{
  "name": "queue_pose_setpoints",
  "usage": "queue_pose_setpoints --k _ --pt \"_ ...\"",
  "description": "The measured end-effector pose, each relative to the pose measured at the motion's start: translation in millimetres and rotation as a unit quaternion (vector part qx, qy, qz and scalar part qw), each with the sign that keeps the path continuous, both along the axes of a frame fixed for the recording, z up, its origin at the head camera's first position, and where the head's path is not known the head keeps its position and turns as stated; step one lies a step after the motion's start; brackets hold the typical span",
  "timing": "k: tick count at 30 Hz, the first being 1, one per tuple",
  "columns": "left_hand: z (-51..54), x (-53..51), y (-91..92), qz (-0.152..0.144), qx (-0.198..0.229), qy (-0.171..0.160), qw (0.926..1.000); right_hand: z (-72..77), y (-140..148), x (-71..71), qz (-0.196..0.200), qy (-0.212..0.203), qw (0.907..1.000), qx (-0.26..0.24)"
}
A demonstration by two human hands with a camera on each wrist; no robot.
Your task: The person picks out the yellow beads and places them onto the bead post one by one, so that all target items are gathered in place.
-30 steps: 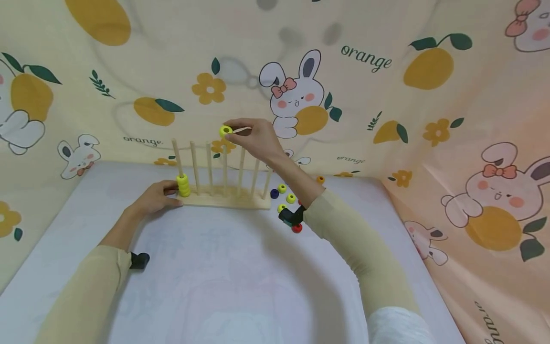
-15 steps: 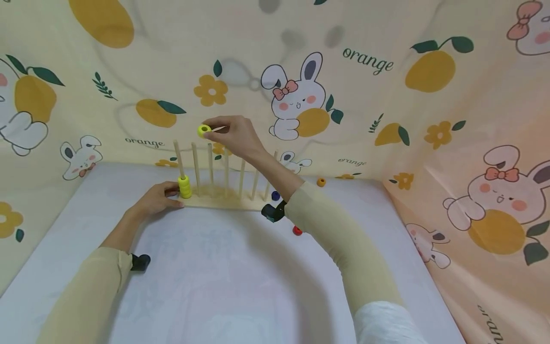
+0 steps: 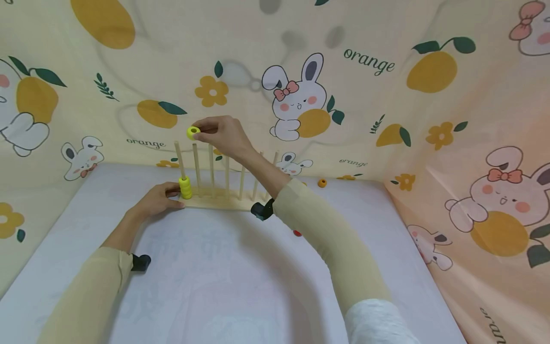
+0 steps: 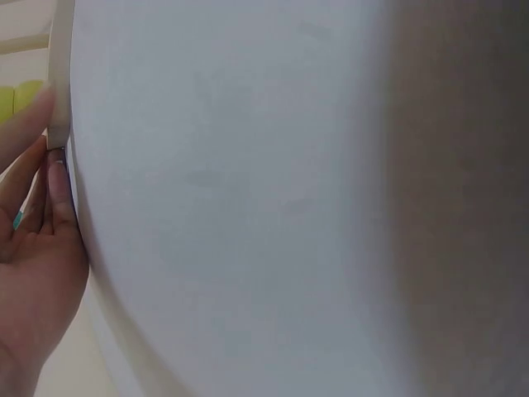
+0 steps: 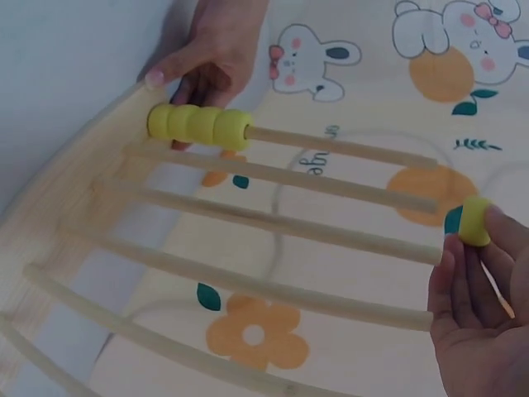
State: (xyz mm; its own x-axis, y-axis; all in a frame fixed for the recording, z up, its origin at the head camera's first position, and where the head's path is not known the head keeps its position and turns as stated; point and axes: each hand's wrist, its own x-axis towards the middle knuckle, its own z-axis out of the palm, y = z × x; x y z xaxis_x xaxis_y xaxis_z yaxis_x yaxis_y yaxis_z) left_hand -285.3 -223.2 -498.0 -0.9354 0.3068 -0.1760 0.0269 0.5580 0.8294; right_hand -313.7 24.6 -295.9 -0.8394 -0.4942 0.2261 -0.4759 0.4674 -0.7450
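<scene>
Right hand [image 3: 225, 136] pinches a yellow bead [image 3: 191, 135] above the pegs [image 3: 196, 167] — left hand [image 3: 155, 198], fingers and thumb closed, grips the base [image 3: 219, 202] beside the stacked beads [image 3: 185, 188].

"How's the light?"
"Soft, fairly even from the head; one blurred shadow [image 3: 279, 270] crosses the table [image 3: 180, 291], lower centre."
"Sharpness?"
"Left wrist: a dark band (brownish, unfocused) [image 4: 467, 198] fills the right. Right wrist: pegs [image 5: 256, 287] look bowed."
</scene>
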Motion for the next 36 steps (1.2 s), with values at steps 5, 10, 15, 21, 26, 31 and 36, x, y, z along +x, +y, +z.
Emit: queue_pose_setpoints --k 5,10,15,21,26,31,36 --pt "0.1 -0.7 -0.9 0.000 -0.001 -0.003 1.0000 -2.4 -7 -3.8 0.004 -0.003 1.0000 0.003" --pt "1.2 -0.8 0.0 -0.002 -0.006 -0.004 1.0000 -2.7 -12 -2.8 0.007 -0.003 1.0000 0.005" --pt "3.4 -1.8 4.0 -0.015 -0.008 0.010 0.9998 -3.9 -15 -0.2 -0.002 -0.009 0.9999 0.010" --pt "2.0 -0.1 4.0 -0.012 -0.016 0.002 0.9998 -5.2 -25 1.7 0.002 -0.011 0.9994 0.033" --pt "-1.2 -0.2 1.4 -0.012 -0.019 0.009 0.9997 -4.2 -34 2.6 0.004 -0.009 0.9984 0.056" --pt "-1.1 -1.1 -0.3 -0.012 -0.023 0.016 0.9995 -4.4 -37 2.4 0.007 -0.012 0.9986 0.051" --pt "0.2 -0.8 -0.6 -0.009 -0.025 0.012 0.9996 -5.5 -38 1.4 0.011 -0.018 0.9980 0.059"
